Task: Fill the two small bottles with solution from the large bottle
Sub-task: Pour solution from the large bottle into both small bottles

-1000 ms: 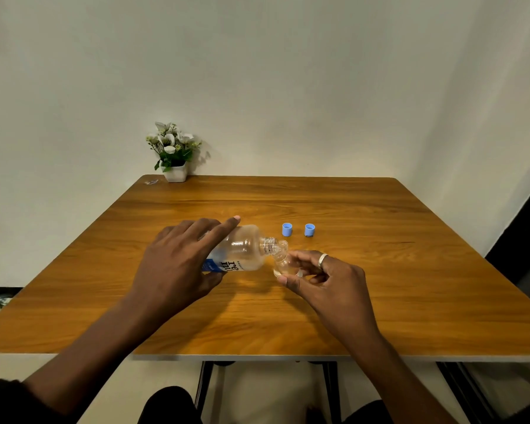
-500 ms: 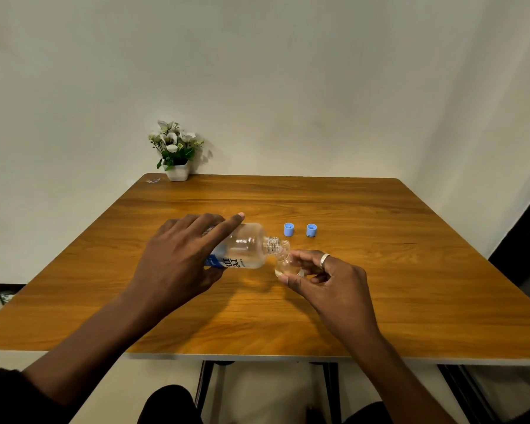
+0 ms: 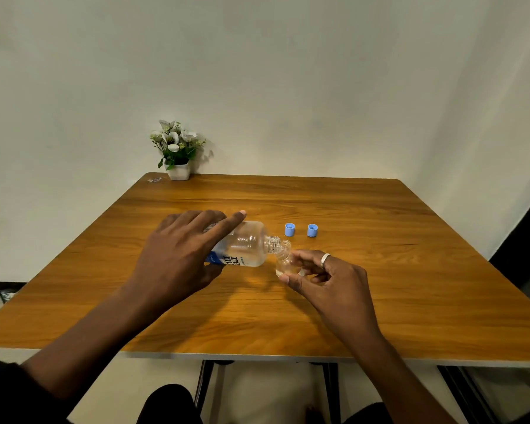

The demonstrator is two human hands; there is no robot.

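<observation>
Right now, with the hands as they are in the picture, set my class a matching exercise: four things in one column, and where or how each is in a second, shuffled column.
Things
1. large bottle
2. small bottle
3. blue caps
4. flower pot

States
A. at the table's far left corner, by the wall
B. tipped on its side in the left hand, mouth to another mouth
C. lying loose on the table, beyond the hands
D. held tilted in the right hand, neck up to receive

Pairs: 1-B, 2-D, 3-C, 4-A
</observation>
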